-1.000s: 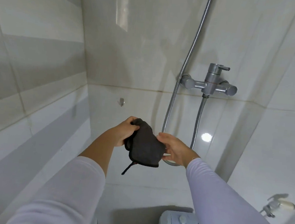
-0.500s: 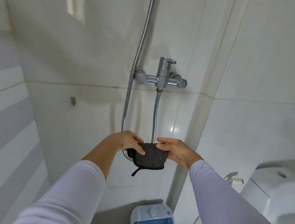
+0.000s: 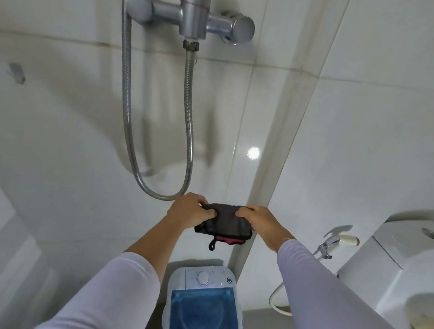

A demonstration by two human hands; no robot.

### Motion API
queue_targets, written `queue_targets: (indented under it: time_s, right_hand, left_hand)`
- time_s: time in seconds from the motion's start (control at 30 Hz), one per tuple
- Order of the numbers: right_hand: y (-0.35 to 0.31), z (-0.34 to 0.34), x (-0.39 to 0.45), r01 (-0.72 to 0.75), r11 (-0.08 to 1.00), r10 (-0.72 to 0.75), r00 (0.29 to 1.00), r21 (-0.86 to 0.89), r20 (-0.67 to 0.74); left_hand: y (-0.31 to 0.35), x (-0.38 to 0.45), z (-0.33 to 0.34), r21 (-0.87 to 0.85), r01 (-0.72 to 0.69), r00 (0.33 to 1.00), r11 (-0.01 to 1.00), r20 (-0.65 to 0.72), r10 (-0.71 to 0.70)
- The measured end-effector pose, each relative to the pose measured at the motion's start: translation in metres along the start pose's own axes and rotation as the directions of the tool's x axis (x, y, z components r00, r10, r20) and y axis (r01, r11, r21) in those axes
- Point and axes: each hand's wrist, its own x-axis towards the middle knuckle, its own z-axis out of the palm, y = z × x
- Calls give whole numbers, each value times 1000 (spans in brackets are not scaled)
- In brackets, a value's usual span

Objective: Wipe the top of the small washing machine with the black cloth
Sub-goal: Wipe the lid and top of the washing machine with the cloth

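Observation:
A folded black cloth (image 3: pixel 225 221) with a small hanging loop and a red edge underneath is held in the air between both hands. My left hand (image 3: pixel 189 211) grips its left end, and my right hand (image 3: pixel 260 221) grips its right end. Below them on the floor stands the small washing machine (image 3: pixel 203 303), white with a round dial and a translucent blue lid. The cloth is well above the machine's top and apart from it.
A metal shower mixer (image 3: pixel 193 19) with a looping hose (image 3: pixel 187 125) hangs on the tiled wall ahead. A white toilet (image 3: pixel 397 269) stands at the right, with a bidet sprayer (image 3: pixel 334 242) beside it. A wall hook (image 3: pixel 16 73) is at the left.
The view has tilted down and moved closer, so the washing machine shows more fully. Both hands have folded the cloth flatter and hold it level above the machine.

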Motion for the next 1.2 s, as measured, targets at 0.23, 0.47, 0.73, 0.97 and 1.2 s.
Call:
queue_targets:
  time_s: [0.23, 0.47, 0.73, 0.97, 1.2]
  right_hand:
    - [95, 37, 53, -118, 906, 133, 991, 407, -9]
    - [221, 58, 113, -90, 863, 27, 991, 496, 133]
    - [310, 79, 163, 86, 888, -117, 992, 451, 40]
    - [359, 91, 159, 113, 845, -86, 993, 523, -75]
    - [364, 85, 125, 168, 871, -59, 969, 462, -240]
  left_hand:
    - [-38, 39, 113, -131, 80, 976, 988, -192, -104]
    - [-102, 82, 208, -309, 43, 997, 950, 70, -23]
    - [-157, 105, 282, -328, -112, 982, 938, 108, 155]
    - [-204, 92, 311, -434, -149, 989, 889, -51, 141]
    - [-242, 51, 322, 226, -132, 985, 965, 135, 104]
